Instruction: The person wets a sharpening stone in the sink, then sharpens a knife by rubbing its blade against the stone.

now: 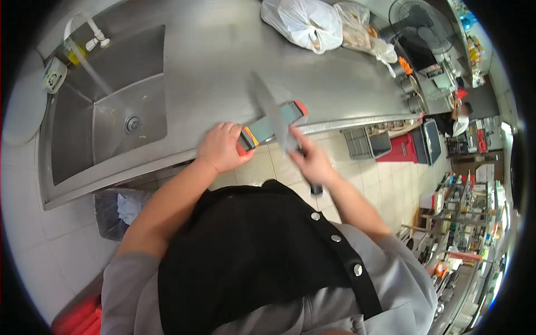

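Note:
A kitchen knife with a broad, motion-blurred blade and a black handle is gripped in my right hand. Its blade lies across a greenish-grey sharpening stone and points away from me, up over the counter. Red and orange-and-black ends finish the stone, which sits at the front edge of the steel counter. Closed around the stone's near left end is my left hand, with the thumb on the side towards my body.
Left of the stone is a steel sink with a white tap. Plastic bags and a fan stand at the back. Below the counter are a bin and a grey crate. Another person is far right.

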`<move>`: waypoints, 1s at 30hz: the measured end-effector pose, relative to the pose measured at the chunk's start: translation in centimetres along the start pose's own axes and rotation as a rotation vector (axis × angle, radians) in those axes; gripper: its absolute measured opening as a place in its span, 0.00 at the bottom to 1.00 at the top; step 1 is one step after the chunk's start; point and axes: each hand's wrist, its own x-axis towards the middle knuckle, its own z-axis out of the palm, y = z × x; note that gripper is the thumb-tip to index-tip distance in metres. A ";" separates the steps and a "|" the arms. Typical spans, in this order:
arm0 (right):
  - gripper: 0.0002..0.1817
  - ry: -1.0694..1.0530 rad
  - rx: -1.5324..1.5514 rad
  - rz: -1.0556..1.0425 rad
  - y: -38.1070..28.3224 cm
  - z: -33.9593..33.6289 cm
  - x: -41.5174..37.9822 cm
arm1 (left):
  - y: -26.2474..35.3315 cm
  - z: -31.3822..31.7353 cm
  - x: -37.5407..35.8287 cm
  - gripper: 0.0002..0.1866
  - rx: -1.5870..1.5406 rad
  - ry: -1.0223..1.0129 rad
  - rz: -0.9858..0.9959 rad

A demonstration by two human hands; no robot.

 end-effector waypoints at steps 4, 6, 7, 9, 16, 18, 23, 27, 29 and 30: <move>0.38 0.188 -0.068 0.237 -0.7 -2.0 7.1 | 0.3 -0.4 0.3 0.33 0.011 -0.057 -0.012; 0.38 0.202 -0.099 0.204 -1.4 -1.1 4.7 | 0.3 -0.5 0.3 0.32 0.002 -0.054 -0.021; 0.38 0.154 -0.065 0.065 -0.3 -0.3 2.1 | 0.3 -0.4 0.0 0.32 -0.008 -0.048 -0.024; 0.39 -0.045 0.075 0.082 -1.9 0.9 -2.2 | 0.2 -0.3 0.0 0.32 -0.019 -0.026 -0.028; 0.40 0.185 -0.091 0.125 0.8 -1.4 7.6 | 0.1 -0.1 0.2 0.32 0.021 -0.052 -0.016; 0.40 0.215 -0.098 -0.005 0.5 -0.4 4.5 | 0.1 -0.4 0.1 0.32 0.020 -0.049 -0.018; 0.40 -0.151 -0.085 0.224 -3.5 -1.4 -0.6 | 0.0 0.0 0.1 0.33 -0.009 -0.012 -0.020; 0.38 0.166 -0.189 0.188 -0.5 -1.9 7.1 | 0.0 -0.1 0.2 0.32 0.024 -0.073 -0.043; 0.37 0.291 -0.171 0.136 0.6 -1.2 7.1 | 0.1 -0.3 0.1 0.32 0.019 -0.083 -0.046; 0.38 0.201 -0.195 0.177 -0.2 -1.1 4.9 | 0.1 -0.3 0.1 0.32 0.011 -0.085 -0.050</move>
